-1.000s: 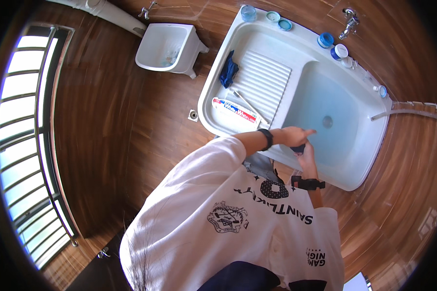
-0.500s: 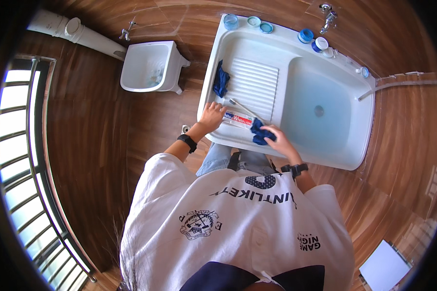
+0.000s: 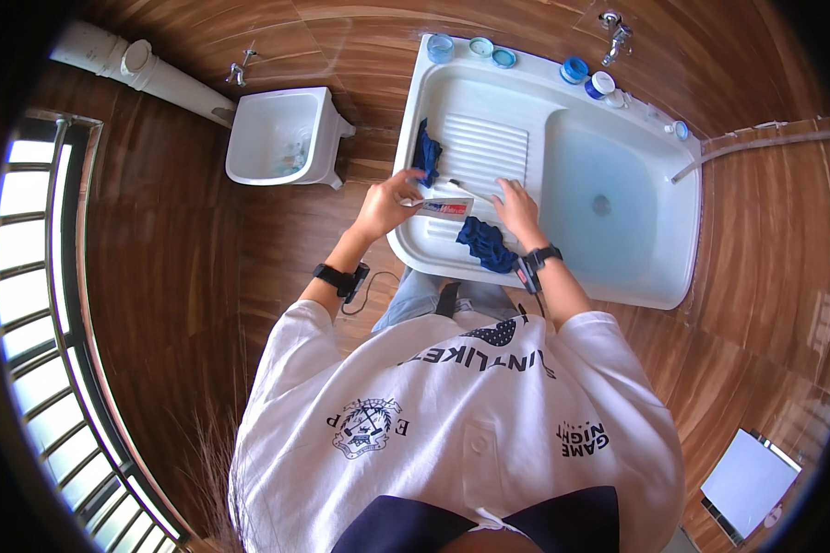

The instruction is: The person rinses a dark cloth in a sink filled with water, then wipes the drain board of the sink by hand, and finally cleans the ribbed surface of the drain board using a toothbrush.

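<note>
My left hand pinches one end of a white, blue and red toothpaste tube over the near left part of a white washtub. The fingers of my right hand close on the handle end of a toothbrush, whose dark-bristled head points left towards the tube. Below that hand a crumpled dark blue cloth lies on the tub's near side. Another dark blue cloth rests along the left edge of the ribbed washboard, just beyond my left fingers.
The washtub's basin holds bluish water. Several small jars, among them a blue one, line the tub's back ledge beneath a wall tap. A smaller white sink stands to the left. A barred window fills the far left.
My right hand has let go of the near cloth, moved up and taken the toothbrush. The cloth lies more spread out. My left hand has lifted and tilted the toothpaste tube.
</note>
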Demonstrator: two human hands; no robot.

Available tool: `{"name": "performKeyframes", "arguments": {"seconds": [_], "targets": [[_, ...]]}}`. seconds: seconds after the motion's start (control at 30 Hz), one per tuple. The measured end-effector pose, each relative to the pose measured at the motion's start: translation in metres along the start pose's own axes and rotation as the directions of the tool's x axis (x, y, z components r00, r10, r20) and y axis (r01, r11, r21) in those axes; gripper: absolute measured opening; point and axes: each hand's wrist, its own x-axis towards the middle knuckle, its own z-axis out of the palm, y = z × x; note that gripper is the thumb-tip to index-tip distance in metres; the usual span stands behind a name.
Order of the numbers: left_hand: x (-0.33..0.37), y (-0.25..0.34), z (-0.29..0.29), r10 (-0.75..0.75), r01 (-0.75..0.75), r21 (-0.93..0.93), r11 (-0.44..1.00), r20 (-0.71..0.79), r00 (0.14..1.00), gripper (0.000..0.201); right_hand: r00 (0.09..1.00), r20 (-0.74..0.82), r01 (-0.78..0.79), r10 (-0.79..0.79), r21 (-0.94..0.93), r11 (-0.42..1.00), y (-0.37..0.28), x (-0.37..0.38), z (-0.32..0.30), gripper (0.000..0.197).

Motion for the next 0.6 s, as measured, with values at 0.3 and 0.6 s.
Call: {"name": "performKeyframes", "arguments": {"seconds": [0.3,0.6], "targets": [[0.017,-0.013,0.000,-0.300,0.032,-0.645,0.764,-0.311,0.902,0.042,0.968,0.242,-0.031,0.061,-0.125,0.992,0.007,0.015,0.035,0.018],[0.073,0.000,0.018,-0.054,0.010,-0.373,0.928,-0.106,0.993,0.034,0.994,-0.058,0.112,-0.096,0.529,0.841,-0.040,0.030,-0.037,0.021]]}}
